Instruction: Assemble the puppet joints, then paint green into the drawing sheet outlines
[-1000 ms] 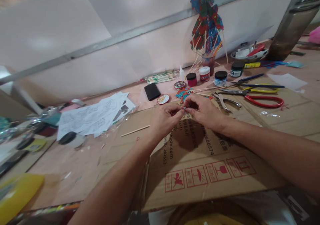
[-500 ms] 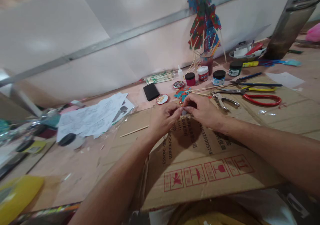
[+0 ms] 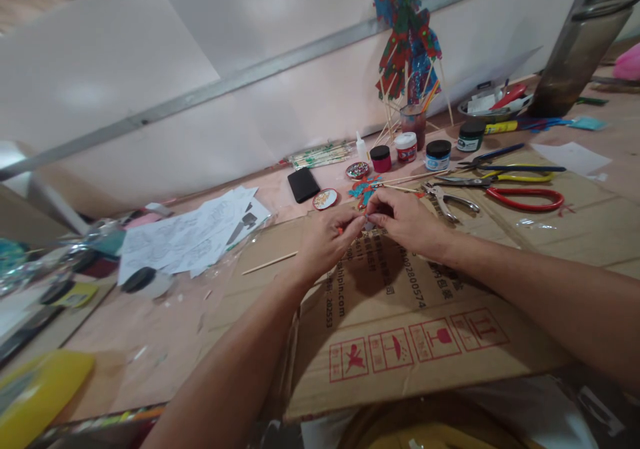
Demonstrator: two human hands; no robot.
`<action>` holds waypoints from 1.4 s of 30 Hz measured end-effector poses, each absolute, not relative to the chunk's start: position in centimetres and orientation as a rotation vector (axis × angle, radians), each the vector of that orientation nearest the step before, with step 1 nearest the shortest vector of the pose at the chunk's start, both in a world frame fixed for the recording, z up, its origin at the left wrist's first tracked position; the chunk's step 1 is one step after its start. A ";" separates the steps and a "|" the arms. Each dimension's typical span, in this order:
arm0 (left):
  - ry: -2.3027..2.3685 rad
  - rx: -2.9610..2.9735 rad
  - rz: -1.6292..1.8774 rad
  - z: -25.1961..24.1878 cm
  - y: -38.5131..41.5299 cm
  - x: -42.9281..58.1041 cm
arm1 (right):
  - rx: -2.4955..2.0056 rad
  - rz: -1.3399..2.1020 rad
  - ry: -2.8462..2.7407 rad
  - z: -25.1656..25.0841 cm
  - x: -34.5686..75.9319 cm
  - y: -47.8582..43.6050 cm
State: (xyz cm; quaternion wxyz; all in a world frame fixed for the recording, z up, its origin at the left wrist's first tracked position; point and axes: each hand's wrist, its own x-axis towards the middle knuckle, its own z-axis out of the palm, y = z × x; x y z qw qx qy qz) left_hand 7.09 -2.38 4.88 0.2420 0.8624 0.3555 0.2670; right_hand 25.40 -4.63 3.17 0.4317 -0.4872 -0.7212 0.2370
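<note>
Pale panels back a cluttered bench, part of it under printed cardboard. Above the cardboard, the left hand and right hand meet, fingertips pinched nearly closed on a small piece, mostly hidden. Orange and turquoise scraps crowd just beyond, with silver pliers to the right and a shallow dish to the left. Paint jars line up farther back; a thin stick lies near the left wrist.
</note>
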 end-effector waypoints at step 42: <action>1.094 2.157 0.960 3.8 -2.5 8.3 | -1.021 0.091 -1.900 2.5 25.3 -5.5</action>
